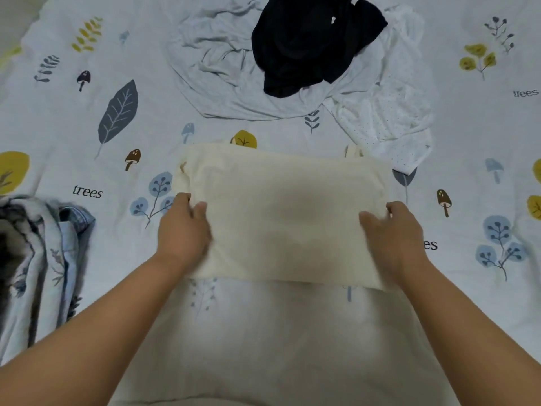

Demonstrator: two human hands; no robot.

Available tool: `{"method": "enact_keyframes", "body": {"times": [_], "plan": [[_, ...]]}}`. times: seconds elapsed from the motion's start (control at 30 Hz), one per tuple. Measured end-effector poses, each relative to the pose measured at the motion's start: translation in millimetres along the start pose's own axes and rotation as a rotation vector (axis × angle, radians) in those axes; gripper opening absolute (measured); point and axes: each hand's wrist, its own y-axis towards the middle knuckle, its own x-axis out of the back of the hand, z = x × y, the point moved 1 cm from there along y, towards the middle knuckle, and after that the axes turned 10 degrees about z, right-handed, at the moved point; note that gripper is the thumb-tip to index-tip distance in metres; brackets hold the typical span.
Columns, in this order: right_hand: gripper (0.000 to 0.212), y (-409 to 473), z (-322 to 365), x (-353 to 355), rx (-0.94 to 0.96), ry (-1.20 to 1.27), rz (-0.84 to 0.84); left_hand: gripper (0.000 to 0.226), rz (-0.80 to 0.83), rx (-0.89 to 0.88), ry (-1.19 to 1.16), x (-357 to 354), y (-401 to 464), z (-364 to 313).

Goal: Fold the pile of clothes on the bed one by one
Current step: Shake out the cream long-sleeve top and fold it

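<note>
A person's two bare forearms reach forward over a bed covered by a pale sheet (87, 136) printed with leaves, mushrooms, small trees and the word "trees". In the middle lies a cream garment (281, 218), soft and matte, folded into a broad rectangle with thin straps poking out at its far edge. The left hand (183, 230) grips the rectangle's left edge, thumb on top and fingers curled under the cloth. The right hand (392, 232) holds the right edge the same way, slightly blurred. Beyond it sits the unfolded pile: a crumpled light grey garment (210, 68), a bunched black garment (310, 42) lying on top of it, and a white dotted mesh-like garment (389, 112) to the right. At the left edge rests a stack of blue and grey patterned fabric (38, 259).
</note>
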Motion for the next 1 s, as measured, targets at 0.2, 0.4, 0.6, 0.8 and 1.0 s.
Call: {"method": "enact_keyframes", "body": {"times": [0.2, 0.4, 0.6, 0.8, 1.0], "plan": [[0.017, -48.6, -35.7, 8.3, -0.071, -0.251, 0.192, 0.015, 0.093, -0.006, 0.066, 22.8, -51.1, 45.3], [0.048, -47.0, -38.1, -2.8, -0.063, 0.056, 0.023, 0.029, -0.001, -0.018, 0.021, 21.6, -38.3, 41.1], [0.025, -20.1, -19.8, -15.0, 0.138, 0.167, -0.100, 0.027, -0.031, 0.001, -0.061, 7.3, -7.8, 15.5], [0.034, -17.6, -24.0, -15.0, 0.041, -0.066, -0.224, 0.016, -0.190, 0.171, -0.032, 18.3, -4.9, 24.4], [0.064, -38.9, -30.9, -48.4, 0.366, -0.751, -0.022, 0.060, 0.084, -0.516, 0.681, -13.2, -42.8, 21.9]]}}
